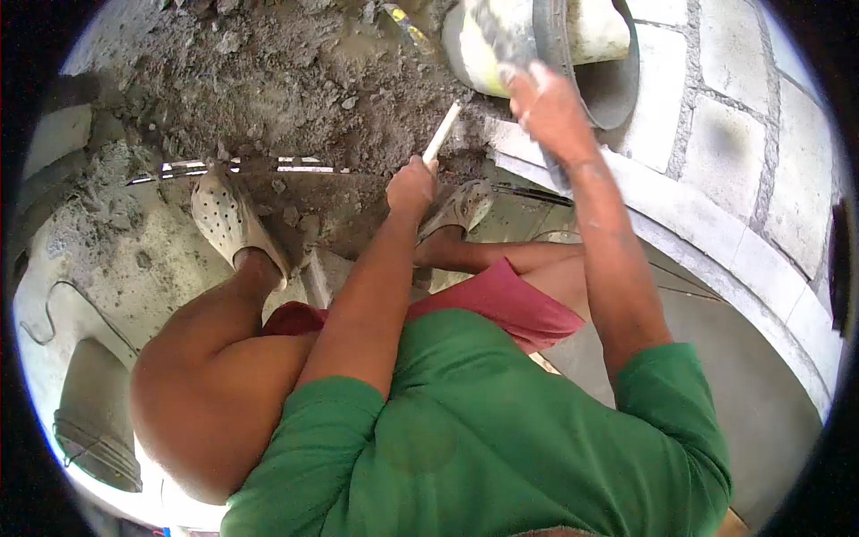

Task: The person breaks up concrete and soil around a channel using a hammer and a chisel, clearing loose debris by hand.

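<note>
My left hand (pixel 412 186) is closed round a thin pale stick (pixel 442 132), whose free end points up and to the right over the dirt. Further right, my right hand (pixel 548 106) grips a tool with a grey, motion-blurred blade (pixel 501 34) beyond the fingers and a dark handle end (pixel 557 175) below the wrist. That blade is in front of a tipped whitish bucket (pixel 472 55). Beside it, a grey bucket (pixel 617 94) lies on its side with its opening to the right. Whether blade and bucket touch cannot be made out.
Loose grey soil or mortar (pixel 268 80) covers the upper left. A block wall (pixel 727 148) with a pale curved ledge (pixel 707 215) runs down the right. A yellow-marked tool (pixel 407 27) lies at the top. My sandalled feet (pixel 228 215) stand near a bar on the ground.
</note>
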{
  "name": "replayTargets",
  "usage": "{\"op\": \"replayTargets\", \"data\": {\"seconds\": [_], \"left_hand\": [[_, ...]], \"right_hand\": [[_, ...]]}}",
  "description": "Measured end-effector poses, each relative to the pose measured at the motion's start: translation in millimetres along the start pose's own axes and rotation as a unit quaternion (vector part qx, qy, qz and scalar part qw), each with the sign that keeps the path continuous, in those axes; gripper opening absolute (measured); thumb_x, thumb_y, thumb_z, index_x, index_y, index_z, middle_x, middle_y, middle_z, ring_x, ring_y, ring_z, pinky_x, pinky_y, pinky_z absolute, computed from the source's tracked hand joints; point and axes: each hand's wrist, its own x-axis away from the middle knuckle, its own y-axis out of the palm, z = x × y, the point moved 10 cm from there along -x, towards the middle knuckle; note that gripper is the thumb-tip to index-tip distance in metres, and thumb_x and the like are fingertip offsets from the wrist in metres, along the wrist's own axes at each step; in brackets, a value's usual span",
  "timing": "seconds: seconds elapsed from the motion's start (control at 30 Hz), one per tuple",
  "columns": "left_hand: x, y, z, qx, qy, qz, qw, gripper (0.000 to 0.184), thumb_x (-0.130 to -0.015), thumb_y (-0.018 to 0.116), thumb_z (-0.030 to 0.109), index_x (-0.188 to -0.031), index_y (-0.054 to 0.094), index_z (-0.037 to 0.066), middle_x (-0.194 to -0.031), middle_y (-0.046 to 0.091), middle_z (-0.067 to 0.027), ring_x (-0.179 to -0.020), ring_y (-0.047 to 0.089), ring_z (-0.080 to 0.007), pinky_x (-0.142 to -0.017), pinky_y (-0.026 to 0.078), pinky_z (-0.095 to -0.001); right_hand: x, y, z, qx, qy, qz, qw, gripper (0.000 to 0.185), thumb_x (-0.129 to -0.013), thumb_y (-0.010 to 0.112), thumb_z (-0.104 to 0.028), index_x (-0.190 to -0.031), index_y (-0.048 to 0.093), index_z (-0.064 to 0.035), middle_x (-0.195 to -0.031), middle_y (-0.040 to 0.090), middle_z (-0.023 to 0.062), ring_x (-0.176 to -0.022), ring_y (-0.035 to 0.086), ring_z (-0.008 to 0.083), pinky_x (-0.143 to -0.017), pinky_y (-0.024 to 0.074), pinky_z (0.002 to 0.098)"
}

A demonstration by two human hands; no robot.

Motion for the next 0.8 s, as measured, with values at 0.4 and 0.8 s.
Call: {"op": "replayTargets", "data": {"seconds": [0.4,0.8], "left_hand": [[-6,3,0,-0.004,-0.002,0.003,1.000,0.049,-0.098,0.044,0.050,-0.108,0.059,0.005,-0.103,0.069,-0.0200,-0.098,0.066,-0.0403,-0.083,0.052,-0.0513],[4,40,-4,0.106,0.003,0.007,0.994,0.056,-0.099,0.041,0.054,-0.110,0.055,0.001,-0.090,0.065,-0.0302,-0.088,0.062,-0.0505,-0.078,0.048,-0.0582]], "right_hand": [[37,117,134,0.088,0.123,-0.173,0.973,0.050,-0.095,0.056,-0.039,-0.111,0.059,0.0076,-0.088,0.066,0.0287,-0.079,0.064,0.0432,-0.072,0.0507,0.0469],[-2,-116,-95,-0.111,-0.072,0.138,0.982,0.053,-0.096,0.055,-0.045,-0.120,0.051,0.0027,-0.094,0.059,0.0127,-0.084,0.058,0.0223,-0.075,0.0497,0.0360]]}}
